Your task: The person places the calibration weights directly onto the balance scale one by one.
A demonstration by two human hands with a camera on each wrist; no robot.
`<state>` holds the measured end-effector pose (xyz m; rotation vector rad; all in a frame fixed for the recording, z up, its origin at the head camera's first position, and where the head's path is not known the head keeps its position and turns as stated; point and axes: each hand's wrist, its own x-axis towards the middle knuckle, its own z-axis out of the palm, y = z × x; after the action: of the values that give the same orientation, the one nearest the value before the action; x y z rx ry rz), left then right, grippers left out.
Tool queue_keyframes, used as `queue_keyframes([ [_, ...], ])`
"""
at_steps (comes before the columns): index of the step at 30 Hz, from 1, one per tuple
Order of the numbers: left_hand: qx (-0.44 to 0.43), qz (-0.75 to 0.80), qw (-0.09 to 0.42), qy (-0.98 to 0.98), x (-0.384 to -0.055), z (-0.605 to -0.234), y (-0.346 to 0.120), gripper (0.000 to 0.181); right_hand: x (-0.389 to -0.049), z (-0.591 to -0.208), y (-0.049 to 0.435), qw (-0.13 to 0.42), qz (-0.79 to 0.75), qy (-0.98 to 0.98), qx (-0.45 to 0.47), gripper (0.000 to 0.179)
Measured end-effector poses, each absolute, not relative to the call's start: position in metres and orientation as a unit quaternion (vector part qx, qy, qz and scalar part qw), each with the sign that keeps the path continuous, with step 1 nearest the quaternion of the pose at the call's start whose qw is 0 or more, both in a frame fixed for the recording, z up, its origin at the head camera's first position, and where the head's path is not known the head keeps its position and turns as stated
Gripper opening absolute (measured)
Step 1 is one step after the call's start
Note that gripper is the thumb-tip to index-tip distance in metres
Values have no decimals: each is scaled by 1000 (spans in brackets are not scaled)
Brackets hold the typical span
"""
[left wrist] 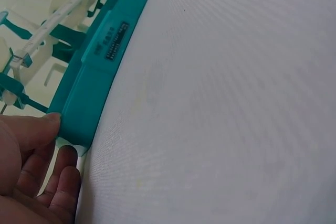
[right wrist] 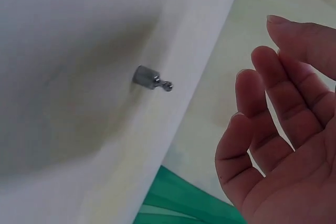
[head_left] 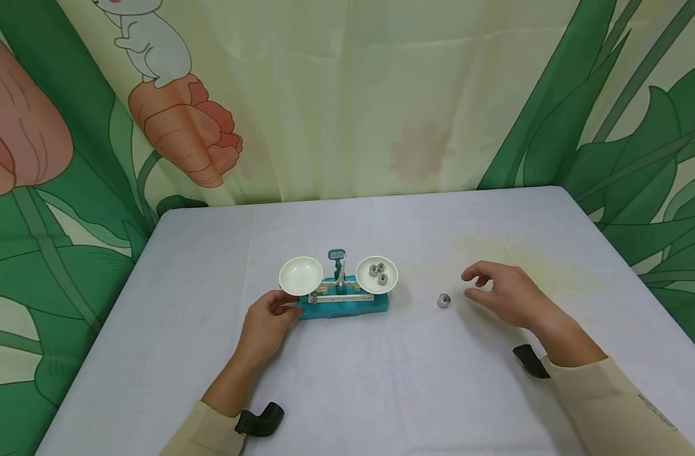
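A small balance scale with a teal base (head_left: 343,306) stands on the white-covered table. My left hand (head_left: 270,322) holds the left end of this base; in the left wrist view the thumb (left wrist: 44,127) lies at its corner, with other fingers below. The left pan (head_left: 301,276) is bare, while the right pan (head_left: 377,259) carries 3 small metal weights (head_left: 382,278). Right of the scale, a metal weight (head_left: 443,301) stands on the cloth. My right hand (head_left: 509,294) hovers beside it, fingers loosely bent and holding nothing. In the right wrist view, two knobbed weights (right wrist: 147,77) show away from the fingertips.
The white tablecloth (head_left: 347,380) runs back to a curtain (head_left: 336,101) printed with leaves, a rabbit and a carrot. Black wrist mounts (head_left: 260,420) stick out at both sleeves.
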<state>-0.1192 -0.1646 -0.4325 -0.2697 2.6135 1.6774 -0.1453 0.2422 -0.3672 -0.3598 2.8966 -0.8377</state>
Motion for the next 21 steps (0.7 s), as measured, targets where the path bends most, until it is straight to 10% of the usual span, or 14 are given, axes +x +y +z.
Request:
queue_keyframes([
  [21,-87,550,18,830,-119,-433,-166,33,-140,-386,267,78,-249,963,-65,18],
])
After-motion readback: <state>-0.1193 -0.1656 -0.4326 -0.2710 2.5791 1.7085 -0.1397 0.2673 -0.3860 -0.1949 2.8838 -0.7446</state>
